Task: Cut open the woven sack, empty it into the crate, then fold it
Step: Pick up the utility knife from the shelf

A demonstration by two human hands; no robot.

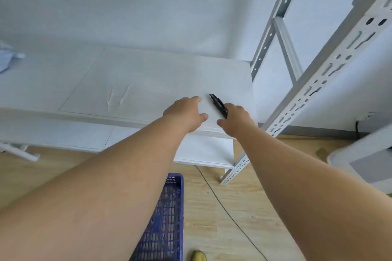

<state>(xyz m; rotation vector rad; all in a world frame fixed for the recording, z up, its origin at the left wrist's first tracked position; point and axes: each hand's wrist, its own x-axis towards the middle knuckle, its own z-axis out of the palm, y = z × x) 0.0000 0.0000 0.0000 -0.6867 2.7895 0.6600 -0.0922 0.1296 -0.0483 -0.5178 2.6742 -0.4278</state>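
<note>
A flat white woven sack [135,82] lies spread on the white table [42,89], with a few creases near its middle. A black utility knife [217,103] rests on the sack's right end, pointing away from me. My right hand [235,119] has its fingers closed over the knife's near end. My left hand [186,113] lies palm down on the sack just left of the knife, fingers apart and holding nothing. A blue slotted plastic crate [167,218] stands on the floor below my arms, partly hidden by my left forearm.
A grey slotted metal rack [314,82] rises right of the table. A thin black cable [222,205] runs across the wooden floor. A white rounded object [364,163] sits at the right edge, a crumpled pale cloth [7,59] on the far left, a yellow shoe tip [199,256] below.
</note>
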